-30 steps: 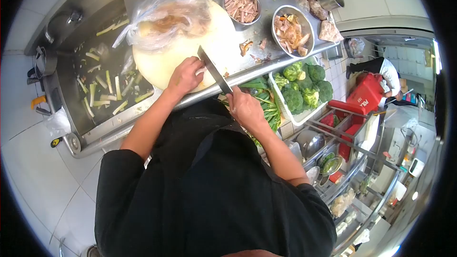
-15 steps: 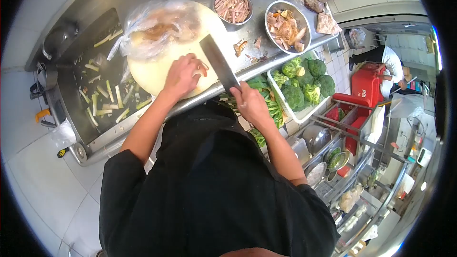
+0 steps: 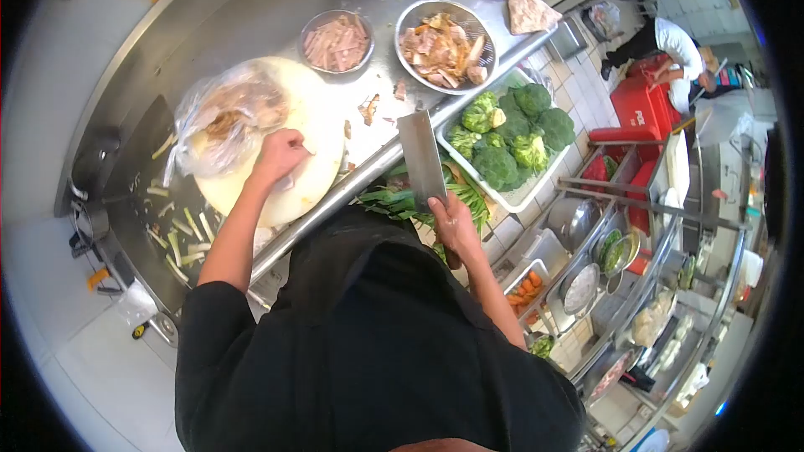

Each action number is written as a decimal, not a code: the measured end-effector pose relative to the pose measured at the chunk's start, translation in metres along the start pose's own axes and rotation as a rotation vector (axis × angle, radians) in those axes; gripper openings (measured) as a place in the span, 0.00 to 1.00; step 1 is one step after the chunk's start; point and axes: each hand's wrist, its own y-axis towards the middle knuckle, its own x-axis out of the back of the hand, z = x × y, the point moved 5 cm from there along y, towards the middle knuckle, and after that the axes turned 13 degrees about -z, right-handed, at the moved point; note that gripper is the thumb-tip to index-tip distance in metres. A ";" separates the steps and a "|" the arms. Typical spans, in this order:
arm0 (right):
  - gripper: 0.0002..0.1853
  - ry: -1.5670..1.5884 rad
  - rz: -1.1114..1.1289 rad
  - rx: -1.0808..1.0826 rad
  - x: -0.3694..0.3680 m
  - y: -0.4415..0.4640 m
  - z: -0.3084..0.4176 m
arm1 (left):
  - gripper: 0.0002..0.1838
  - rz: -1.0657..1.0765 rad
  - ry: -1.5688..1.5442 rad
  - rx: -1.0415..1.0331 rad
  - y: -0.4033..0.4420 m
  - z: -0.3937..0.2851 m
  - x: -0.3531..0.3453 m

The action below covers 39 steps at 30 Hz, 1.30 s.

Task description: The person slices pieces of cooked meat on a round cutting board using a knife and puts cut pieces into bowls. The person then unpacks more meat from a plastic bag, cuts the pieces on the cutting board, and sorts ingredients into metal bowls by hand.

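Note:
My left hand [image 3: 280,156] is closed over the round pale cutting board [image 3: 322,117], near a clear plastic bag [image 3: 222,121] with brownish meat inside; what its fingers hold, if anything, is too small to name. My right hand [image 3: 455,222] grips the handle of a cleaver [image 3: 422,159], whose broad blade is raised beyond the counter's front edge, above leafy greens [image 3: 394,199]. Behind the board stands a metal bowl of pink meat strips [image 3: 337,42]. To its right, a larger bowl holds browned meat pieces [image 3: 444,46]. Small scraps [image 3: 368,109] lie on the counter.
A white crate [image 3: 523,197] of broccoli stands beside the counter. The sink [image 3: 142,218] at left holds cut stalks. Metal racks [image 3: 603,184] with bowls and carrots [image 3: 526,289] are at right. Farther back, a person [image 3: 678,50] bends over a red container [image 3: 636,105].
The cleaver has moved off the board, out past the counter edge. My left hand has closed from a looser pose and lies nearer the bag. The whole view has turned and shifted.

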 end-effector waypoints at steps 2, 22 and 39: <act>0.19 0.092 0.025 -0.134 0.006 0.000 -0.009 | 0.08 0.092 -0.151 0.233 0.005 0.019 -0.005; 0.21 0.038 0.135 -0.083 0.029 0.054 -0.024 | 0.21 -0.023 -0.216 -0.256 0.095 -0.212 -0.060; 0.19 -0.047 0.137 0.204 -0.060 -0.015 0.045 | 0.21 -0.199 0.020 -0.127 -0.107 0.010 0.036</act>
